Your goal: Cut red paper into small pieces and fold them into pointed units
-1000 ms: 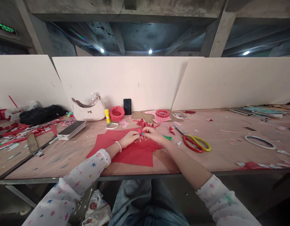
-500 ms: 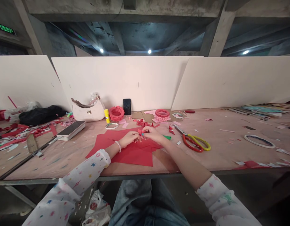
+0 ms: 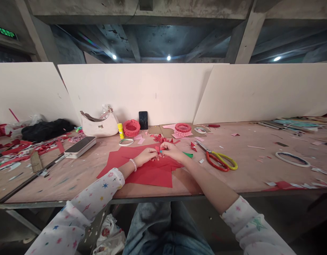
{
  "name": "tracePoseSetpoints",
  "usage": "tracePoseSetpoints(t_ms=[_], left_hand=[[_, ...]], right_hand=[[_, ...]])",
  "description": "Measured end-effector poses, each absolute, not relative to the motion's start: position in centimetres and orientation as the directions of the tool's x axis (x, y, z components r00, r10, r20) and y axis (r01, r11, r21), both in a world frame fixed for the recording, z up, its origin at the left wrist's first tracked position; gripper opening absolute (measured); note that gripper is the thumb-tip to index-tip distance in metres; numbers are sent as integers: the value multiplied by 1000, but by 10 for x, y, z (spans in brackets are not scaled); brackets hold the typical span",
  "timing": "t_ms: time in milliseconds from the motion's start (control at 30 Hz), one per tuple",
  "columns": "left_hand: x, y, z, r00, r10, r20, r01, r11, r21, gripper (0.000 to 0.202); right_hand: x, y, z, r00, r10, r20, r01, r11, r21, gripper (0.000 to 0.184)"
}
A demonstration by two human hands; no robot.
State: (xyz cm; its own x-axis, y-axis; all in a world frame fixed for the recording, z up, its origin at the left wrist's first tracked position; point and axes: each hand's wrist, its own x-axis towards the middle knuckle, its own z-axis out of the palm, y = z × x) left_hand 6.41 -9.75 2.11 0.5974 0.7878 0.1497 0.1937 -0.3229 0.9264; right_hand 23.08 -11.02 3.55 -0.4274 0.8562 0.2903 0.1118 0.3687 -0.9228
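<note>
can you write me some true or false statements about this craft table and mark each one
1. Both the left hand and the right hand pinch a small red paper piece. True.
2. The scissors are in the right hand. False: they lie on the table, to the right of the hands, untouched.
3. A black phone stands leaning against the white board. True.
4. The yellow glue stick stands to the right of the scissors. False: it stands far to their left, beside the white handbag.
5. Red paper sheets lie under the hands. True.
</note>
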Motion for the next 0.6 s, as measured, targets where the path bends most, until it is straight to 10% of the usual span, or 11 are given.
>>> tracePoseSetpoints(t_ms=[600], left_hand=[[67,-99,21,613,776,149,260,-376,889,19]], right_hand=[[238,-109,36,-522,820,234,201,385,-901,18]])
